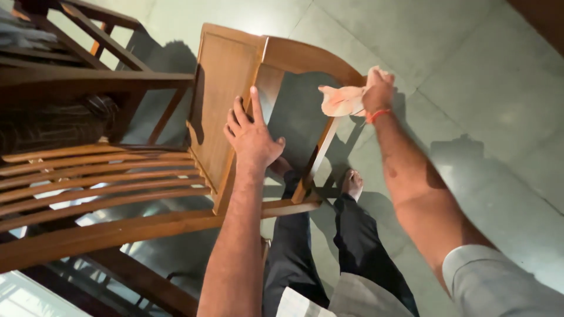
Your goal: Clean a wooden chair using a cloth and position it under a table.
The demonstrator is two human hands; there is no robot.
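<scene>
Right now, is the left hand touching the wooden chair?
Touching. The head view shows the left hand pressed flat, fingers spread, on the wooden chair.

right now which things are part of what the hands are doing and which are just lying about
In hand:
- wooden chair, tipped over, left hand flat on it
- pale cloth, gripped in right hand against the chair's frame

Lying about:
- slatted wooden furniture at left
- tiled floor

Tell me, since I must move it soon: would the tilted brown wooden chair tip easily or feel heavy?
The brown wooden chair probably tips readily: it leans while the left hand steadies its panel. Its solid frame suggests moderate weight and stiffness. The right hand presses a floppy pale cloth to its curved rail.
</scene>
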